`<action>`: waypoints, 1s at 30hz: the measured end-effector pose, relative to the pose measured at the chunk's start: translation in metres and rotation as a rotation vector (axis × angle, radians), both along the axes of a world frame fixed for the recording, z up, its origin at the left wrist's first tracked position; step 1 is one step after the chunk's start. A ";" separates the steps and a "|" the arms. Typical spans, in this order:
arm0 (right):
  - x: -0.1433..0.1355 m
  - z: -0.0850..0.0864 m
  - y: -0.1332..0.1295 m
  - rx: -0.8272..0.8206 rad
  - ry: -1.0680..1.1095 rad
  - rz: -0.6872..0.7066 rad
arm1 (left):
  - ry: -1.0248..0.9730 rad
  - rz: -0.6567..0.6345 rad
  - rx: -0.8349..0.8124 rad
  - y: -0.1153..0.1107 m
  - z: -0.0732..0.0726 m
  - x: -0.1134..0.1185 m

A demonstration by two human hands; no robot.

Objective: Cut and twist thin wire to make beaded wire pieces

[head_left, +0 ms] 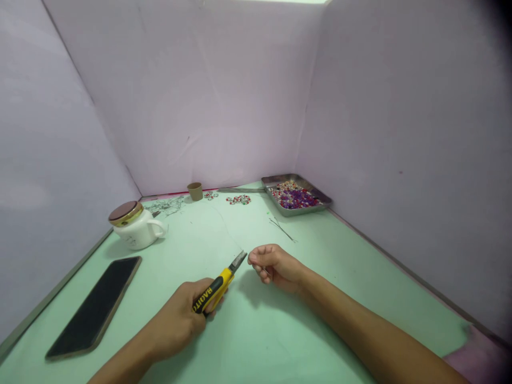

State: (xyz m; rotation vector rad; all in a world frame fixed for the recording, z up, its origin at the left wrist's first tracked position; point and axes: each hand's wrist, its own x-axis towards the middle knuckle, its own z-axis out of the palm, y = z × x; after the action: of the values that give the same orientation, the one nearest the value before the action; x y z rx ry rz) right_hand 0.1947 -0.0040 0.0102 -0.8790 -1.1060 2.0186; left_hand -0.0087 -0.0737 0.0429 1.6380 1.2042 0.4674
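Observation:
My left hand (pixel 186 314) is wrapped round the handles of yellow and black pliers (pixel 218 290), whose jaws point up and to the right. The jaw tips lie just left of the fingertips of my right hand (pixel 272 264). Thumb and forefinger of that hand are pinched together, and what they hold is too small to make out clearly. A thin thread or wire (pixel 227 229) curves over the table from near the plier tips towards the back.
On the green table (pixel 248 341) a phone (pixel 96 306) and a lidded white mug (pixel 138 229) stand left. Behind are wire scraps (pixel 168 205), a small brown cup (pixel 195 191), beads (pixel 239 199), and a metal bead tray (pixel 296 210). Thin wires (pixel 283 229) lie before the tray.

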 end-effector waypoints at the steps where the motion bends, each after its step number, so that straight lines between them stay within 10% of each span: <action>1: 0.000 0.000 0.000 0.002 0.004 0.006 | 0.005 0.001 0.008 0.000 -0.001 0.000; 30: 0.004 0.008 0.001 0.142 -0.194 -0.031 | -0.122 0.190 -0.033 0.011 0.008 -0.028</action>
State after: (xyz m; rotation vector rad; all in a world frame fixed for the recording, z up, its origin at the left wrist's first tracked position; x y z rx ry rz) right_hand 0.1990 -0.0034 0.0179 -1.0272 -1.3156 1.8337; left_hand -0.0370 -0.0631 0.0505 1.4527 1.2744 0.6539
